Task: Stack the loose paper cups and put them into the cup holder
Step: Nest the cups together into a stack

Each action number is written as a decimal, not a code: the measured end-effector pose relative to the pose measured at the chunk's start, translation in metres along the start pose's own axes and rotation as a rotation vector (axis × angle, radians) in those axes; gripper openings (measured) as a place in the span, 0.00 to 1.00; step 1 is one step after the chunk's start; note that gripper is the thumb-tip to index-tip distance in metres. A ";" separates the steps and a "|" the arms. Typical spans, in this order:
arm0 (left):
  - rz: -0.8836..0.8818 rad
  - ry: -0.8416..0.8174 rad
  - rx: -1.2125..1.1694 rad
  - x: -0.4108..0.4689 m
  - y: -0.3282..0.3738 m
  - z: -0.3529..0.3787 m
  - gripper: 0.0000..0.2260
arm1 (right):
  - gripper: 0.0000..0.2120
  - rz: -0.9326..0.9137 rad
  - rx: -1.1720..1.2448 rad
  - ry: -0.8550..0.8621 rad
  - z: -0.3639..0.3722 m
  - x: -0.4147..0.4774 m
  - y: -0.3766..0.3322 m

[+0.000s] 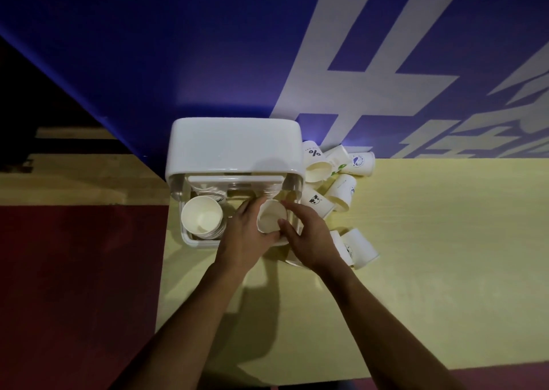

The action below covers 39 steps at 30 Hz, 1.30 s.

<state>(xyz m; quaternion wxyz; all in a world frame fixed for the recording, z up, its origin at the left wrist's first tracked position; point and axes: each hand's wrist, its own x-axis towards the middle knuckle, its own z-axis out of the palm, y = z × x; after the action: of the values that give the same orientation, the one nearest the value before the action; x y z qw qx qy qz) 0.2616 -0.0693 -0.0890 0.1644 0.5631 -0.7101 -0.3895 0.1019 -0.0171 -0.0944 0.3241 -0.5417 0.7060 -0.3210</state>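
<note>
A white cup holder (234,149) with a clear front stands at the table's far left corner. In its left slot sits a stack of cups (202,218), mouth up. Over the right slot, both hands hold a white paper cup (271,216): my left hand (246,235) grips its left side and my right hand (309,238) its right side. Several loose printed cups (335,178) lie tipped over just right of the holder. Two more loose cups (358,248) lie beside my right wrist.
The pale yellow table (430,256) stretches right and toward me. Its left edge (162,270) runs just beside the holder, with a dark red floor below. A blue wall with white lettering (341,62) rises right behind the holder.
</note>
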 end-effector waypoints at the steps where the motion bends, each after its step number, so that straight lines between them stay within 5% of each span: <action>1: -0.008 -0.018 0.013 0.002 -0.003 0.003 0.34 | 0.19 -0.015 -0.027 0.004 0.004 0.001 0.006; 12: -0.045 0.007 0.052 -0.007 -0.002 0.016 0.42 | 0.17 0.022 -0.013 0.058 -0.006 -0.014 0.022; 16: 0.263 0.307 0.224 -0.032 0.029 0.022 0.29 | 0.06 0.179 0.057 0.129 -0.037 -0.039 0.039; 20: 0.282 0.157 0.218 -0.011 0.095 0.047 0.25 | 0.12 0.255 0.122 0.204 -0.068 -0.059 0.054; 24: -0.033 0.084 0.207 0.044 0.158 0.077 0.34 | 0.08 0.308 0.175 0.220 -0.101 -0.070 0.072; 29: -0.643 0.135 -0.234 0.092 0.181 0.115 0.50 | 0.08 0.302 0.196 0.175 -0.143 -0.078 0.099; 39: -0.820 0.538 -0.524 0.123 0.174 0.162 0.35 | 0.10 0.325 0.189 0.003 -0.197 -0.077 0.157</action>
<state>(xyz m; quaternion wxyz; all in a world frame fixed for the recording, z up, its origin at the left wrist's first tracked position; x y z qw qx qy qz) -0.0020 -0.1127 -0.0896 0.3094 0.8132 -0.2450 -0.4277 -0.1287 0.1104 -0.0972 0.4202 -0.3871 0.7515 -0.3299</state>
